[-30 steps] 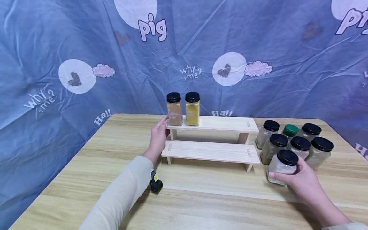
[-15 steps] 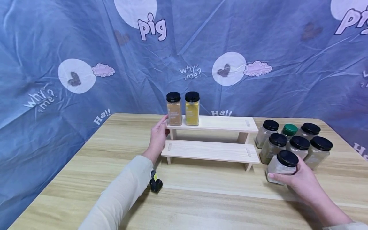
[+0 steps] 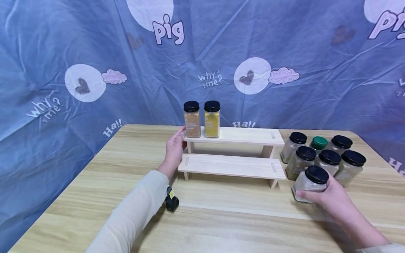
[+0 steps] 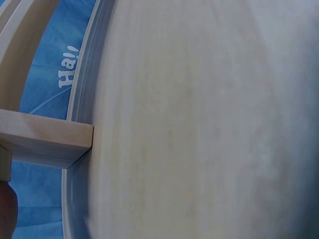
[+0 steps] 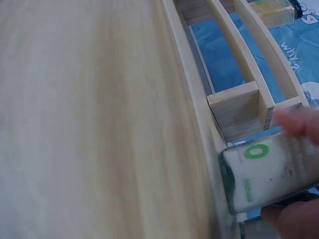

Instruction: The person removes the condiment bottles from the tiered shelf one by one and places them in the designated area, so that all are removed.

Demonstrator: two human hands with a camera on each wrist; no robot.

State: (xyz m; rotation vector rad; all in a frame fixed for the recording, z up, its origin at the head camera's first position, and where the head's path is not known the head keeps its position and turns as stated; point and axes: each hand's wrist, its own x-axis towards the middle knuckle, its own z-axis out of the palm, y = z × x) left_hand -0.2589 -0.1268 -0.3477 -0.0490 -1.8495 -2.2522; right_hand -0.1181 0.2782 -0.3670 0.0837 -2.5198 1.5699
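The white jar (image 3: 307, 189), gripped in the right hand (image 3: 333, 200), was upright or nearly so, just off the rack's (image 3: 232, 165) front right corner. The farther left hand (image 3: 174, 149) held the rack's left end; two jars (image 3: 192, 124) stood atop it, six more (image 3: 299, 168) beyond its right end.

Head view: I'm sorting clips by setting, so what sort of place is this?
Probably a makeshift indoor tabletop setup, perhaps for filming: a printed cloth hangs behind a wooden table, on which stand a small rack and jars.
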